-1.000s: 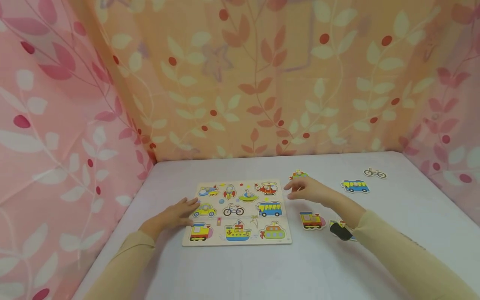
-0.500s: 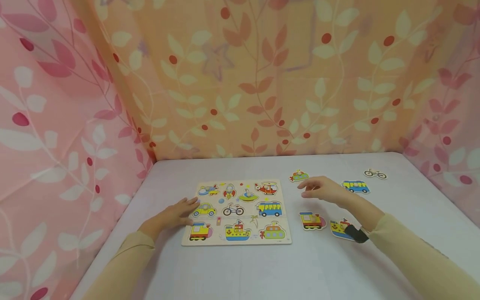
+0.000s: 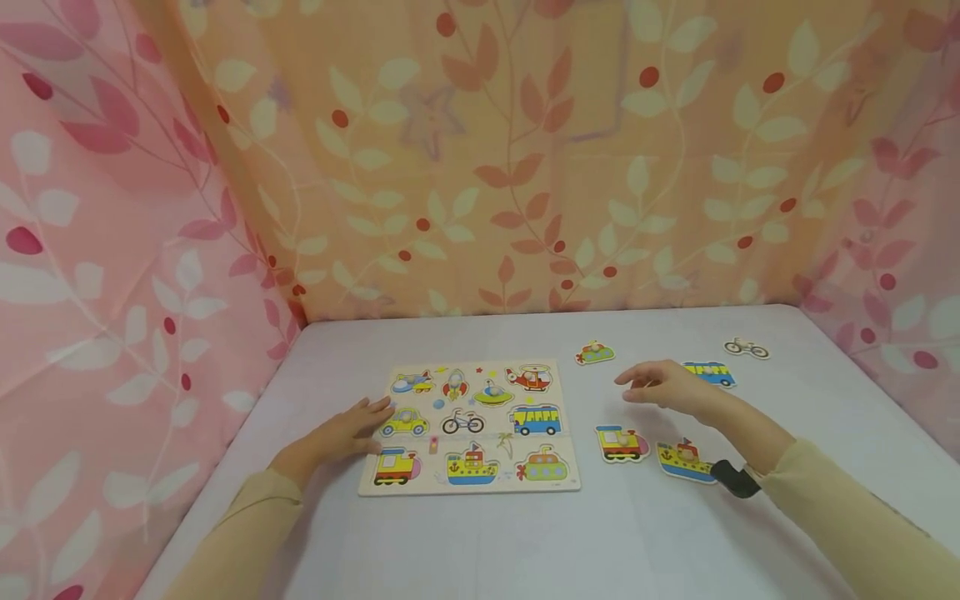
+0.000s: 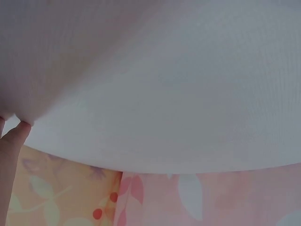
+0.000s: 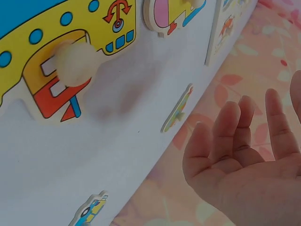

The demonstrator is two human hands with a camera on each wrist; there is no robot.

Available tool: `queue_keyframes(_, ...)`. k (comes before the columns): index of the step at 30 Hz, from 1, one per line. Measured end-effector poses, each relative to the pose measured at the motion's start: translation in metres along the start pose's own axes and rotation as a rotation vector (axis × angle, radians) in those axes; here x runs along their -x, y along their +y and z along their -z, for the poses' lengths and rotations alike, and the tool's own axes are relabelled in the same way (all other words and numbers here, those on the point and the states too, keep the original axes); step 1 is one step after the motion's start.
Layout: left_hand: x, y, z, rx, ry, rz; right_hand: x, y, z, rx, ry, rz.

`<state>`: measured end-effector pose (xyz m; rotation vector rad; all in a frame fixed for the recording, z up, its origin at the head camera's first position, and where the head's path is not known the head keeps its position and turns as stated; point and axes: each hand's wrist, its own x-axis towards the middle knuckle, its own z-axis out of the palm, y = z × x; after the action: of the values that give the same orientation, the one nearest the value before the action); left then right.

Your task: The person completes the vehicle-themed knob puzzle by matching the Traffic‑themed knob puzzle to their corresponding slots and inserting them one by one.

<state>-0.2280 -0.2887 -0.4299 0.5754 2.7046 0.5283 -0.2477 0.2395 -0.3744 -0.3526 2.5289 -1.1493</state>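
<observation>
My left hand (image 3: 337, 433) rests at the left edge of a wooden peg puzzle board (image 3: 480, 444), fingers straight. On the board, knobbed plane, rocket, saucer, helicopter and car pieces sit in their spots; the bicycle, bus, train, ship and submarine pictures show no knobs. My right hand (image 3: 667, 390) hovers right of the board, fingers loosely bent, holding nothing. Around it lie a submarine piece (image 3: 595, 354), a train piece (image 3: 621, 444), a ship piece (image 3: 681, 463) and a bus piece (image 3: 711, 375), partly covered by the hand. In the right wrist view, the ship piece's knob (image 5: 75, 64) faces up.
A bicycle piece (image 3: 746, 348) lies at the back right of the white-covered table (image 3: 465, 550). Floral curtains (image 3: 480, 167) stand behind the table and along both sides. A black strap-like thing (image 3: 737, 480) hangs at my right wrist.
My right hand has drawn away from the board to the right, uncovering the submarine piece and more of the ship piece. The left hand stays at the board's edge.
</observation>
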Motion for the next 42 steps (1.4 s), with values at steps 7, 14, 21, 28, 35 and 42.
queue_keyframes(7,0.002,0.001,-0.002,0.011,-0.002,0.032,0.003,0.009,0.003,-0.002,0.001,-0.016)
queue_keyframes(14,0.001,0.003,-0.001,0.019,0.001,0.028,0.011,0.014,0.009,0.010,0.007,-0.022)
queue_keyframes(21,-0.001,0.004,0.001,0.029,-0.002,0.032,0.017,0.020,0.014,0.022,0.030,-0.031)
queue_keyframes(28,-0.001,0.004,0.002,0.034,-0.009,0.037,0.022,0.034,0.021,0.034,0.085,-0.025)
queue_keyframes(35,0.000,0.004,0.001,0.046,-0.001,0.055,0.026,0.052,0.030,0.042,0.160,-0.004)
queue_keyframes(42,0.000,0.006,-0.002,0.056,-0.001,0.070,0.028,0.068,0.040,-0.009,0.218,-0.057)
